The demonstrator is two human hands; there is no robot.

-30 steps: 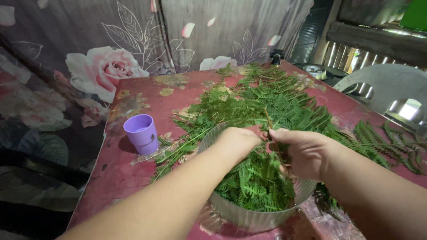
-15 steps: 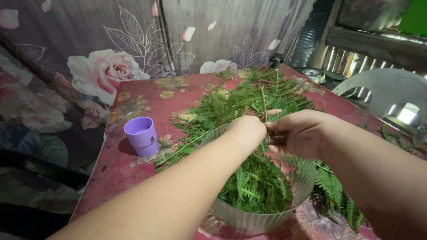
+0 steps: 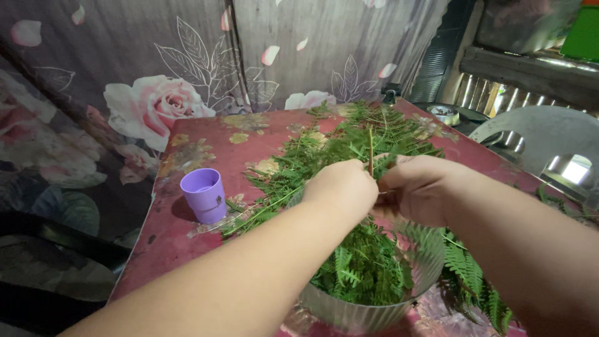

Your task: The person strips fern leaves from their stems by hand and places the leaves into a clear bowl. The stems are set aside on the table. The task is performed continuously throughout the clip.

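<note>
Both hands meet over a ribbed metal bowl (image 3: 349,309) filled with green fern leaflets (image 3: 365,265). My left hand (image 3: 342,187) and my right hand (image 3: 415,187) pinch the same thin brown fern stem (image 3: 370,150), which sticks upright between them. The frond's leafy part (image 3: 465,274) hangs below my right hand, over the bowl's right rim. A heap of fern fronds (image 3: 349,140) covers the red table (image 3: 206,134) behind the hands.
A small purple cup (image 3: 204,195) stands on the table's left side, with loose stems next to it. A floral cloth (image 3: 156,103) hangs behind the table. A grey plastic chair (image 3: 549,134) stands at the right.
Both hands rose from inside the bowl and drew together, lifting the stem upright. The frond has been pulled off the table's right side and now hangs beside the bowl.
</note>
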